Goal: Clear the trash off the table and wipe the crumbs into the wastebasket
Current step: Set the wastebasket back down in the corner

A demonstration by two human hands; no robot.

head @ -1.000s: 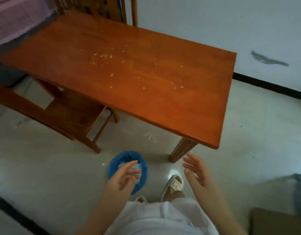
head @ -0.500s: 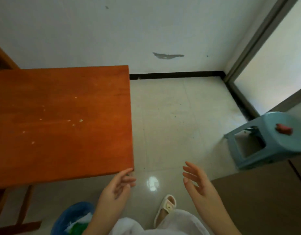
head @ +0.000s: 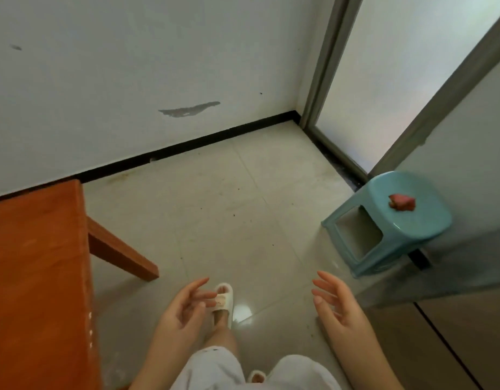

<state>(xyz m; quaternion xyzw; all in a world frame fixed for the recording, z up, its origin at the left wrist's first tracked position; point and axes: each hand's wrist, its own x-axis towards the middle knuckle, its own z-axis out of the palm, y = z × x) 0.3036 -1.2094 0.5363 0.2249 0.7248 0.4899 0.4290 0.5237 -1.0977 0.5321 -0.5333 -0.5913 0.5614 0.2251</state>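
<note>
Only the right end of the orange-brown wooden table (head: 37, 277) shows, along the left edge of the head view, with a few pale crumbs (head: 90, 323) near its edge. My left hand (head: 184, 308) hovers over the floor to the right of the table, empty, fingers spread. My right hand (head: 337, 304) hovers further right, also empty with fingers apart. A crumpled red-pink cloth (head: 402, 202) lies on a teal plastic stool (head: 389, 220) at the right. The wastebasket is out of view.
A table leg (head: 122, 254) slants out over the pale tiled floor. The white wall with a black skirting runs behind. A frosted glass door (head: 397, 80) and a grey panel stand at the right. My slippered foot (head: 223, 302) is between my hands.
The view has swung right, away from the table top and the blue wastebasket, toward the stool and the door. Both hands stay empty and spread in front of me.
</note>
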